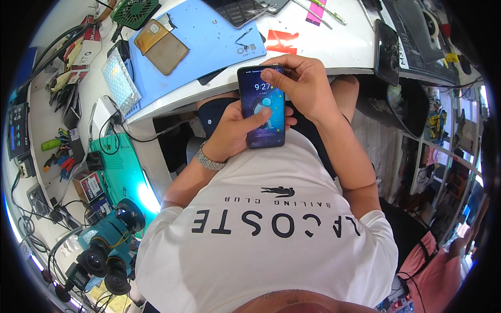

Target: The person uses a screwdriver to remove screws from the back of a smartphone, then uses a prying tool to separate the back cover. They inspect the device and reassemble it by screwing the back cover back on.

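A dark smartphone (254, 97) is upright in front of my white shirt, its screen lit with a clock and a blue cartoon picture. My left hand (233, 128) grips it from behind and the left side, with the thumb lying over the screen and fingertips showing at the right edge. At the phone's top right corner, my right hand (308, 88) pinches the edge between thumb and curled fingers. Whether anything small is in that pinch is hidden. A metal-band watch (211, 158) circles my left wrist.
Beyond the phone, a white desk (224, 83) bears a blue mat (195, 31) with a translucent phone case (163, 47). An orange-red film (282, 41) lies near its edge. Another phone (386, 52) overhangs the desk at right. A teal microscope (107, 250) stands at lower left.
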### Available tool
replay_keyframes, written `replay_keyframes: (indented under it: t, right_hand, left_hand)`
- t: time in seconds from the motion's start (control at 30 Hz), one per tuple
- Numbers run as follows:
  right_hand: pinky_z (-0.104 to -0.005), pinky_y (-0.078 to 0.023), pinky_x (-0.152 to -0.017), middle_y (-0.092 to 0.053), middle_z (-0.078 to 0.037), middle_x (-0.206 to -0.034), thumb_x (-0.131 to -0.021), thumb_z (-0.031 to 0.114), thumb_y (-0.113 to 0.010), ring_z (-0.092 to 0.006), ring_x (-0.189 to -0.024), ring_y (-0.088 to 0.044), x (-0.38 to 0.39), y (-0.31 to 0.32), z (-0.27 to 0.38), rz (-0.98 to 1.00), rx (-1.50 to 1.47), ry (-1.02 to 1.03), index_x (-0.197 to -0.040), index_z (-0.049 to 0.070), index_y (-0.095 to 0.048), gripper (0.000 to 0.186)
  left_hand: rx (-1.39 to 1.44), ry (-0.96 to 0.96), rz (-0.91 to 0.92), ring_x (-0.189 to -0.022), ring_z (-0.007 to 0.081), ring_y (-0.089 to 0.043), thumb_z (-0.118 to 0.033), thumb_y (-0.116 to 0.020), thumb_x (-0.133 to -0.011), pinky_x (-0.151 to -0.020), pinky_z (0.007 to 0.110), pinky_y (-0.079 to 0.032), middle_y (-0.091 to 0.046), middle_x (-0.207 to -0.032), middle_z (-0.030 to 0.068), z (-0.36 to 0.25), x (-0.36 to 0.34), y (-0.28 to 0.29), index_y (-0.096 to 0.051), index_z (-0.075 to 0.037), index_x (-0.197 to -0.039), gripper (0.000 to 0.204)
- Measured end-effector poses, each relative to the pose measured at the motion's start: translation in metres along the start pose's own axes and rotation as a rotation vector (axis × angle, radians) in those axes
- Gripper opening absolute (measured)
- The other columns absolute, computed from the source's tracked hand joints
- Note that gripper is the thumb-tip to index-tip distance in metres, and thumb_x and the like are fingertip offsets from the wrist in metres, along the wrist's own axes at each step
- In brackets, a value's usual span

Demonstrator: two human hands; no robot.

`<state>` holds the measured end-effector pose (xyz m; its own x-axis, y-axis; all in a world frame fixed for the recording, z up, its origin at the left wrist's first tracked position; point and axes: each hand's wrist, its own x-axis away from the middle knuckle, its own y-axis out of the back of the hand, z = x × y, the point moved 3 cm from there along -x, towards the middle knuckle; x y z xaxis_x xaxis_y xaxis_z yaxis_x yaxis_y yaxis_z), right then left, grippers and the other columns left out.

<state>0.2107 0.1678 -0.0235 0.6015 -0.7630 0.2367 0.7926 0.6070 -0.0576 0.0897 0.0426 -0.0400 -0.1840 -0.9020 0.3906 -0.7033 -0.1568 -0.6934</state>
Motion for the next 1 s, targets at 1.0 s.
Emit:
replay_keyframes:
  t: [1.0]
  right_hand:
    - [-0.0259,-0.055,-0.074,-0.072,-0.008,-0.094,-0.089,-0.002,-0.076,-0.0110,-0.083,-0.069,0.021,-0.003,0.011,-0.300,-0.069,0.491,-0.105,-0.001,-0.072,0.017]
  left_hand:
    - [-0.755,-0.718,-0.426,-0.085,0.0069,-0.058,-0.016,-0.068,-0.102,-0.075,0.024,-0.049,-0.070,-0.095,0.0025,-0.030,-0.023,-0.011,-0.068,0.001,-0.116,0.022]
